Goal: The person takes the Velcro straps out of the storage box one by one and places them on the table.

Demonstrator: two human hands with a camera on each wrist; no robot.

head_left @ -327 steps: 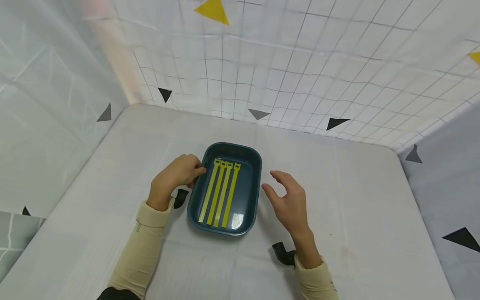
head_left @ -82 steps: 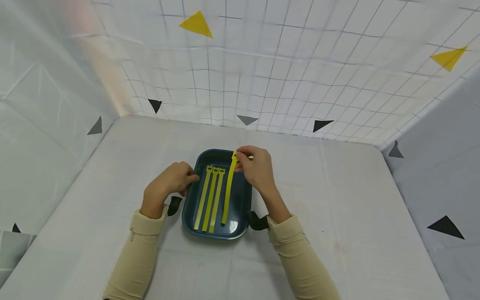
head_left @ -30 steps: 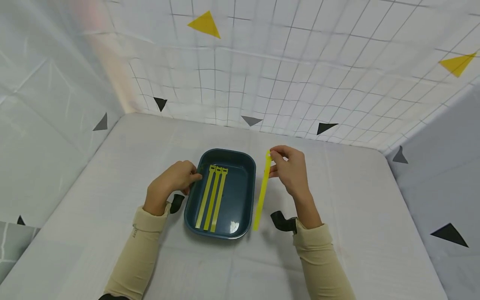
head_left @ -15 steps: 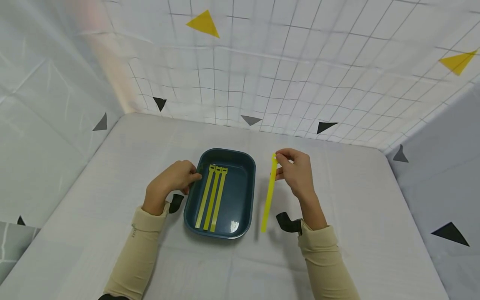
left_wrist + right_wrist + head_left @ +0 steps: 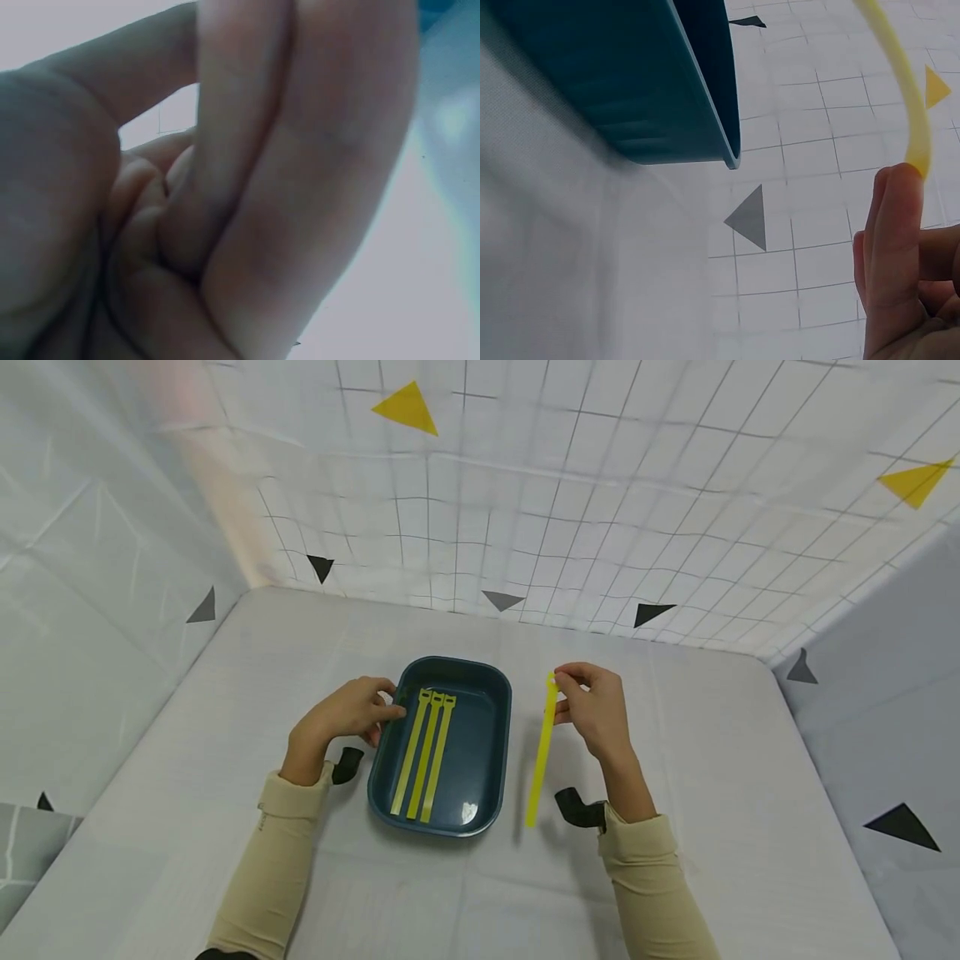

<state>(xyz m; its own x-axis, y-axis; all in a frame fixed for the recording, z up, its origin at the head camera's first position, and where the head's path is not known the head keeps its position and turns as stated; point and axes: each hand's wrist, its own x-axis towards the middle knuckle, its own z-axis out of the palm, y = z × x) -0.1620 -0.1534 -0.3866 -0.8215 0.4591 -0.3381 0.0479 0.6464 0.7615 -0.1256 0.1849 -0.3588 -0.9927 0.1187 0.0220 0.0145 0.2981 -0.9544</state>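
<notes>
My right hand (image 5: 596, 706) pinches the slotted head of a yellow hook-and-loop cable tie (image 5: 542, 760) between thumb and fingertips. The strap hangs to the right of a dark teal tray (image 5: 495, 793), its shadow falling on the white table. Seen from the right wrist, the cable tie (image 5: 900, 71) curves up from the fingertips. Three more yellow cable ties (image 5: 423, 756) lie side by side in the tray's left half. At the tray's left rim, my left hand (image 5: 348, 710) holds on, thumb over the edge. The left wrist view shows mostly the fingers (image 5: 315, 172).
A white cloth covers the table (image 5: 750, 827). Behind it rises a white gridded sheet (image 5: 570, 510) with yellow, grey and black triangles. Plain sheets close off both sides. Black curved camera mounts (image 5: 577, 810) stick out from both wrists.
The right hand took the rightmost cable tie out of the tray and carried it right. Over the last second it moved slightly further right and nearer. The left hand stayed at the rim.
</notes>
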